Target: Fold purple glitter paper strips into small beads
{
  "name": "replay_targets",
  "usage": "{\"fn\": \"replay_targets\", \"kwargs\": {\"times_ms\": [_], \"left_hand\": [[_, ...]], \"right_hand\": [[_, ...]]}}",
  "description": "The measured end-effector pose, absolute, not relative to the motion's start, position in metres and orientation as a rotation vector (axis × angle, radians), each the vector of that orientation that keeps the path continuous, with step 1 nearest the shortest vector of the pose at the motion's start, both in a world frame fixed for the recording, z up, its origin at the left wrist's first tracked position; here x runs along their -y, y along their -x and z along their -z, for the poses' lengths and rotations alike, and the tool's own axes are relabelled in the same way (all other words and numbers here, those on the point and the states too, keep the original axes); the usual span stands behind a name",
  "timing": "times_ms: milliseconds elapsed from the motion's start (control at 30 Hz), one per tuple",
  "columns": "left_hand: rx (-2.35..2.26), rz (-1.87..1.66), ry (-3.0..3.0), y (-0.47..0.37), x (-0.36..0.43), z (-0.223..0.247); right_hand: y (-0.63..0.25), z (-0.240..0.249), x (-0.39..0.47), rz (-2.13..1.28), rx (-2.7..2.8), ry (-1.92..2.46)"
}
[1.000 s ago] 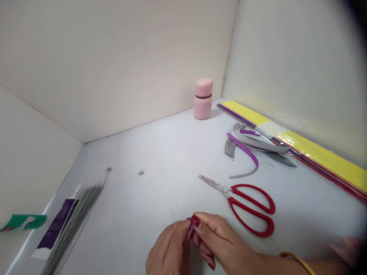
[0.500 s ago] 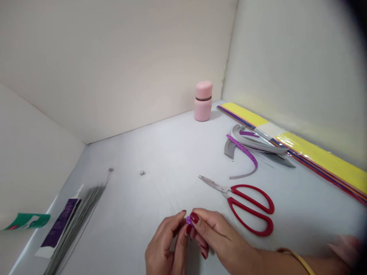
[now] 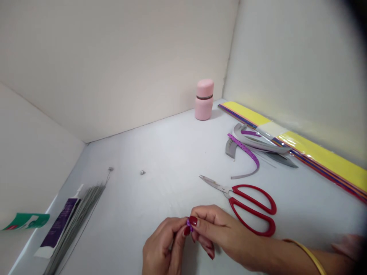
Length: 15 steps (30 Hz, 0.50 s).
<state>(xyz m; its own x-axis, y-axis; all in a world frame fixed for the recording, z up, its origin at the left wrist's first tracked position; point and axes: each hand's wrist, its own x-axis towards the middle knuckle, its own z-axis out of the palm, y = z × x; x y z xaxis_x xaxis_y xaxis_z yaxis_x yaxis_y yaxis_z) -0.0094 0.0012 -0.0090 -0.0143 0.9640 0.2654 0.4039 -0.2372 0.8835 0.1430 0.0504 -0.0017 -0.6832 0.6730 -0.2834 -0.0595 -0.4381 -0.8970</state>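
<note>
A small purple patterned strip (image 3: pixel 189 224), bunched or rolled, sits pinched between my two hands near the bottom middle of the view. My left hand (image 3: pixel 164 244) grips it from the left with thumb and index finger. From the right, the thumb and index finger of my right hand (image 3: pixel 213 233) press on it too; much of the strip is hidden by the fingertips. Just beyond my right hand lie scissors (image 3: pixel 223 188) with red handles, their blades pointing left. Farther back rests a curled purple and grey strip (image 3: pixel 248 152).
Grey offcuts (image 3: pixel 243 135) lie near a packet of coloured sheets (image 3: pixel 298 141) along the right wall. A pink flask (image 3: pixel 204 100) stands at the back. To the left are thin grey wires (image 3: pixel 77 225), a purple-and-white tube (image 3: pixel 60 221) and a small silver piece (image 3: pixel 142 172).
My left index fingertip has come down onto the purple strip. My right hand has shifted slightly, its fingers still pinching. The table things have not moved beyond a small camera shift.
</note>
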Motion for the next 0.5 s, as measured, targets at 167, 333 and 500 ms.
{"fn": "replay_targets", "kwargs": {"times_ms": [167,333,500], "left_hand": [[-1.406,-1.276,-1.726,0.0093,0.0003,0.0100],[-1.513,-1.348,-1.729,0.0081,0.0036,0.0142],[-1.579,-1.297,-1.852,0.0068,0.0041,0.0127]], "right_hand": [[-0.1437,0.0001,-0.0508,-2.305,1.163,0.861],[-0.1426,-0.0013,-0.0504,-2.158,1.169,0.869],[-0.1436,0.0023,-0.0502,-2.129,1.263,0.864]]}}
